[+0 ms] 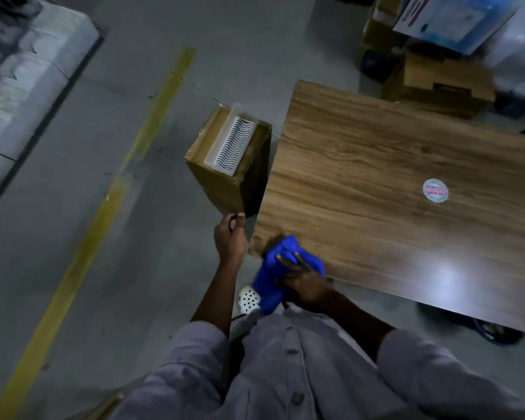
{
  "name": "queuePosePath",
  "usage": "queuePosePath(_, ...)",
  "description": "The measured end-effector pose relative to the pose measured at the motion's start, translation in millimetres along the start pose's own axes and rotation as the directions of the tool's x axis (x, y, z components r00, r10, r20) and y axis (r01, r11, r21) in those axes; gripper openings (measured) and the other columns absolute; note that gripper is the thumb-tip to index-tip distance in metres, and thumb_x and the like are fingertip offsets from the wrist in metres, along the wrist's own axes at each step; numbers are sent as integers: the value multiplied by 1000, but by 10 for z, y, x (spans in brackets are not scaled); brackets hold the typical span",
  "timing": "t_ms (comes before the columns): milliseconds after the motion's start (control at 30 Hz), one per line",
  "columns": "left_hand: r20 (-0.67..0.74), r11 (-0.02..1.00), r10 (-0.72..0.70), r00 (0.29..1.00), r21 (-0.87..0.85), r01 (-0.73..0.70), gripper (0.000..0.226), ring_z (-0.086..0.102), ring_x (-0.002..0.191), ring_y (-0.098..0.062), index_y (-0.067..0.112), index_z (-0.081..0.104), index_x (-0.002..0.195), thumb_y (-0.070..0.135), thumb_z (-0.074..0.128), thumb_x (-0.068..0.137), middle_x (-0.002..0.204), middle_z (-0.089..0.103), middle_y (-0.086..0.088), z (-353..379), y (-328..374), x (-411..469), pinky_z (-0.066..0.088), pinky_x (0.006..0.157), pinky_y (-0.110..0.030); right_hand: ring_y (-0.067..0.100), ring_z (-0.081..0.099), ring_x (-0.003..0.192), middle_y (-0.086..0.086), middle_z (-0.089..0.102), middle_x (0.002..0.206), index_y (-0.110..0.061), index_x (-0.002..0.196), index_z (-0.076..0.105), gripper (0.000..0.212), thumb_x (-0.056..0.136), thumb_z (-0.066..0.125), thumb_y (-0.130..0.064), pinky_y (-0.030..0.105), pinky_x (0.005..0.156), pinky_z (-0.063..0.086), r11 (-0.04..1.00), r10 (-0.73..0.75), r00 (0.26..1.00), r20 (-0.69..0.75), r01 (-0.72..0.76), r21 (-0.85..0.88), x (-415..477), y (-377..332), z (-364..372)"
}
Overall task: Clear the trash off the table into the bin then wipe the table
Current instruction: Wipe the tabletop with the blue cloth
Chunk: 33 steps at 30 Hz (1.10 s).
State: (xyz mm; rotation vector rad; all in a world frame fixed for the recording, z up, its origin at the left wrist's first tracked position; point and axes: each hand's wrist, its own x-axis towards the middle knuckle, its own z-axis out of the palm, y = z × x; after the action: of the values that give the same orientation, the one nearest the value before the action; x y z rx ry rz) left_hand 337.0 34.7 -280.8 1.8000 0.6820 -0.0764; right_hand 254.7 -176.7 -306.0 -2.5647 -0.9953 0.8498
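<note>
The right hand point(306, 283) grips a bunched blue cloth point(281, 268), fingers spread and curled over the top of it. The cloth sits on the near left corner of the wooden table point(406, 165), and part of it hangs over the near edge, down toward the person's body. The picture is blurred around this corner, so it is unclear how much of the cloth lies flat on the wood.

The left hand point(229, 234) is held out over the floor just left of the table corner, close to the near bottom corner of a brown cardboard box point(225, 180). Its fingers are curled in toward the thumb; I cannot tell whether they pinch anything or hold nothing.

The box stands on the floor beside the left edge of the table, open at the top, serving as the bin. A long white plastic tray point(234, 144) with rows of dark wavy marks lies inside it, leaning along the far right side.

The table top shows a round white sticker point(435, 190) with red print toward the right, and a bright patch of reflected light nearer the near edge.

A yellow line point(103, 204) runs across the grey floor on the left. More cardboard boxes point(437, 80) are stacked beyond the far end of the table. Below the cloth a white shoe point(249, 298) with holes shows on the floor, and the person's grey buttoned shirt point(285, 374) fills the near part of the view
</note>
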Motion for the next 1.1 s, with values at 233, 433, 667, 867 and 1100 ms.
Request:
queuePosePath(233,277,998,9,961,63,-28,32,62,95,-20,8,70,110,36,61,96,102,70,-3,266,171,-181,43,76,-28,37,71,98,17,73,116,-8,129,67,56,75,53,-18,45,85,57,877,467,728,-502,-311,365,-692,355,-841)
queuePosePath(433,286,963,218,933,91,-253,54,63,109,-25,15,67,117,58,47,90,115,70,-7,523,254,-232,50,93,-37,26,47,140,1,58,145,-28,133,65,59,77,53,-39,78,107,20,828,561,751,-349,-522,207,-28,129,-694)
queuePosePath(667,444,961,109,890,183,-209,54,63,112,-25,25,64,110,70,45,86,116,69,-5,620,252,-273,49,99,-42,30,4,156,-3,19,167,-32,149,46,56,93,52,-35,76,114,15,695,710,693,-126,-661,284,121,-87,-831)
queuePosePath(867,441,952,50,896,251,-177,35,65,106,-28,14,65,113,44,51,103,113,71,-10,623,369,-346,48,88,-34,43,-25,150,-5,-22,168,-46,159,10,91,86,58,-70,85,104,0,785,613,790,17,-611,98,191,-205,-458)
queuePosePath(1100,422,874,138,896,374,-310,18,65,94,-23,11,70,105,23,59,98,99,72,-7,529,172,-326,43,75,-30,36,17,155,-12,20,168,-64,146,30,66,82,42,-76,68,108,33,809,587,799,-126,-583,72,-439,223,-165)
